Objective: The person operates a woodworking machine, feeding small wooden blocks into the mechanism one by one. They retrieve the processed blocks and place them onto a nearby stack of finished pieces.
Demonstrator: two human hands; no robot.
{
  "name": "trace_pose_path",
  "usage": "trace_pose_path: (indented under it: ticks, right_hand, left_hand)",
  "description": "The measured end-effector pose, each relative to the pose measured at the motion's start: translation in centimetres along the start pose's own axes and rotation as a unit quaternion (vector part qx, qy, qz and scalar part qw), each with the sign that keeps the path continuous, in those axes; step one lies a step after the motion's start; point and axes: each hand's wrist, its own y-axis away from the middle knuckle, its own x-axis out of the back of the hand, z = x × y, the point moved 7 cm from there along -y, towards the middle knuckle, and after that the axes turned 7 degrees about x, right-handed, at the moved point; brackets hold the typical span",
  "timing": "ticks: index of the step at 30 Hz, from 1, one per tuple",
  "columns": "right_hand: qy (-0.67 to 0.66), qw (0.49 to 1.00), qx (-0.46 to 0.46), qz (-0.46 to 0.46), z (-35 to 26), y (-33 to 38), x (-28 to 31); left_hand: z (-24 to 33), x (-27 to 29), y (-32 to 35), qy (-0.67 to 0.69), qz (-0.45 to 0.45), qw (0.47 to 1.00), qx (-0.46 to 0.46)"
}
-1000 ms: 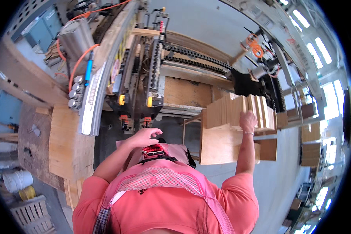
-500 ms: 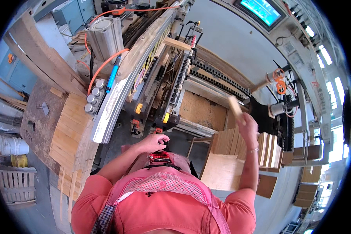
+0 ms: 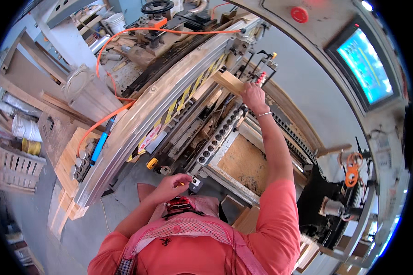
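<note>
My right hand (image 3: 253, 96) is stretched out and grips a small pale wooden panel (image 3: 227, 81), holding it against the upper part of a large woodworking machine (image 3: 179, 105). My left hand (image 3: 173, 184) is close to my chest, its fingers curled on a small box with a button (image 3: 195, 183) at the machine's near edge. Whether the fingers press the button is hidden. A row of drill heads (image 3: 218, 140) runs between my two hands.
An orange cable (image 3: 137, 32) loops over the machine's long rail. A lit screen (image 3: 365, 64) and a red knob (image 3: 299, 13) sit on the panel at upper right. Wooden boards (image 3: 73, 160), a crate (image 3: 16, 167) and a white bucket (image 3: 23, 127) stand at the left.
My right hand lifted a wooden panel from the stack at my right and carried it up and forward to the machine. My view swung upward. My left hand stayed near the machine's edge.
</note>
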Motion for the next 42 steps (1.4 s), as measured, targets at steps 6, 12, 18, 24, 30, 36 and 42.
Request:
trace_pose_path:
  ticks: [6, 12, 18, 24, 30, 36, 42]
  right_hand:
    - [-0.045, 0.997, -0.007, -0.056, 0.5, -3.8, -3.2]
    - [-0.043, 0.996, -0.027, -0.077, 1.1, -4.3, -4.4]
    - [-0.036, 0.994, -0.023, -0.103, 0.8, -4.9, -4.8]
    - [-0.033, 0.991, -0.024, -0.131, 0.8, -5.9, -5.8]
    - [-0.009, 0.994, -0.028, -0.107, 2.2, -4.9, -3.7]
    - [-0.419, 0.871, -0.162, -0.198, 3.5, 3.5, 0.5]
    - [-0.817, 0.546, -0.160, -0.094, 0.3, 14.8, -0.8]
  left_hand:
    - [-0.1, -0.4, -1.3, 0.031, 0.029, 0.999, 0.033]
    - [0.7, -0.3, -2.6, 0.042, 0.024, 0.999, 0.023]
    - [0.9, -0.3, -3.3, 0.033, 0.018, 0.999, 0.020]
    - [0.6, -0.3, -3.2, 0.026, 0.008, 0.999, 0.027]
    - [0.9, -0.3, -2.7, 0.018, 0.015, 1.000, 0.008]
    - [0.3, -0.7, -3.0, 0.040, -0.008, 0.999, 0.003]
    - [2.3, -2.2, -3.9, 0.007, -0.050, 0.997, -0.050]
